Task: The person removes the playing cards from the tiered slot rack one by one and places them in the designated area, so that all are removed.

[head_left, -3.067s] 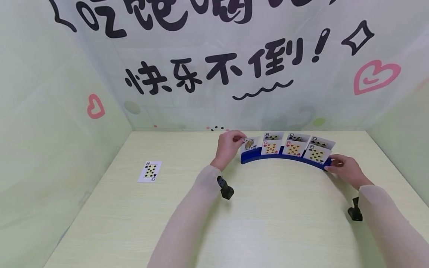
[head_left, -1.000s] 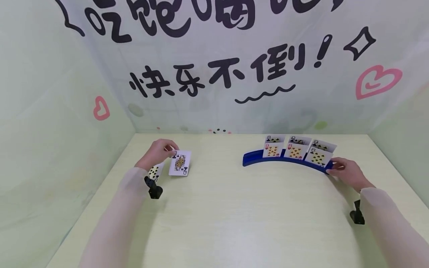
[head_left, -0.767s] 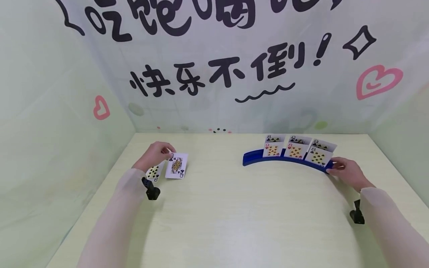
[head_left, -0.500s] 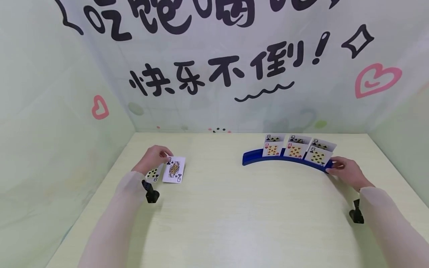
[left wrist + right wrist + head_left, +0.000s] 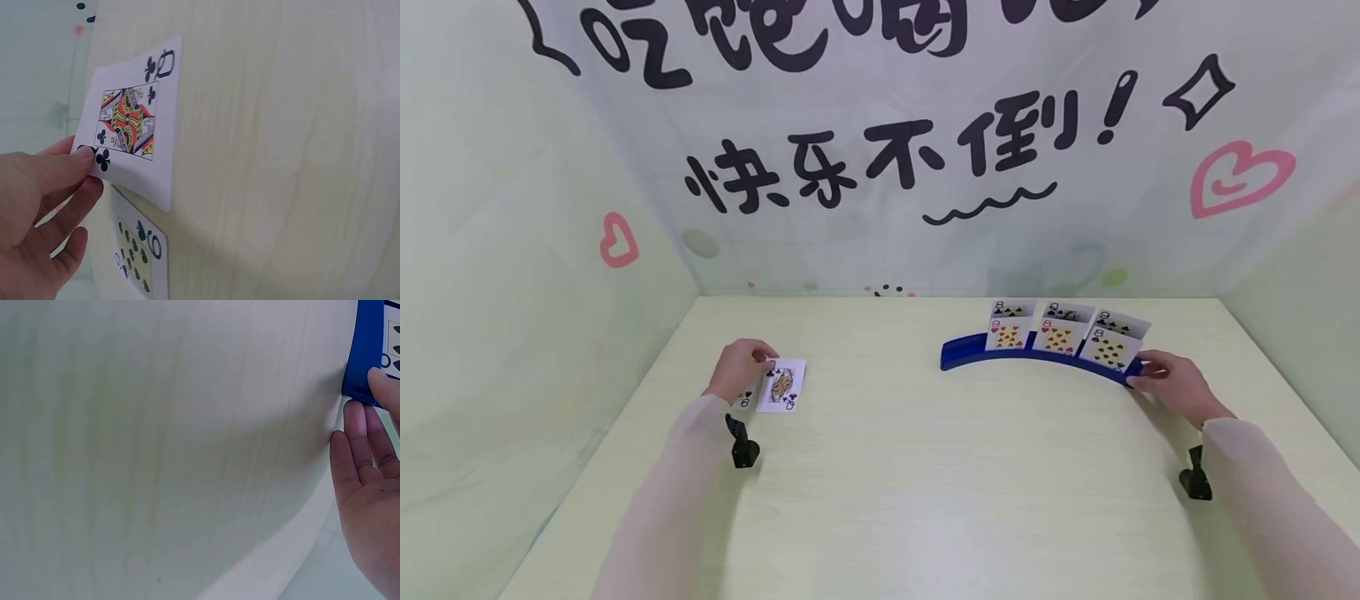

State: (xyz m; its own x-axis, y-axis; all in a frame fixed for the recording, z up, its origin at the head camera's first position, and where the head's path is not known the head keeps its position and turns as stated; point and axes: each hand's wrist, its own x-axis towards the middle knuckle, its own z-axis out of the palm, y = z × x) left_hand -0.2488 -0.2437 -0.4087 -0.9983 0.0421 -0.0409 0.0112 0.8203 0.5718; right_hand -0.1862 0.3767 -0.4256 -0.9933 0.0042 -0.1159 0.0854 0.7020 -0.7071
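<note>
Slightly bowed queen of clubs, white-bordered, brightly patterned.

arms stretch forward well apart, left fingers pinching, right fingers gripping.

There's a Q with clubs on the queen card near the left edge of the worktop, and a 9 with spades on the nine card just beside it! Over towards the back right corner, the blue rack: 8 card behind red 9 card, Q card behind red 8 card, 9 card behind black 8 card! And up on the wall, 快乐不倒! in bold black, a cut-off row above it showing 吃饱.
</note>
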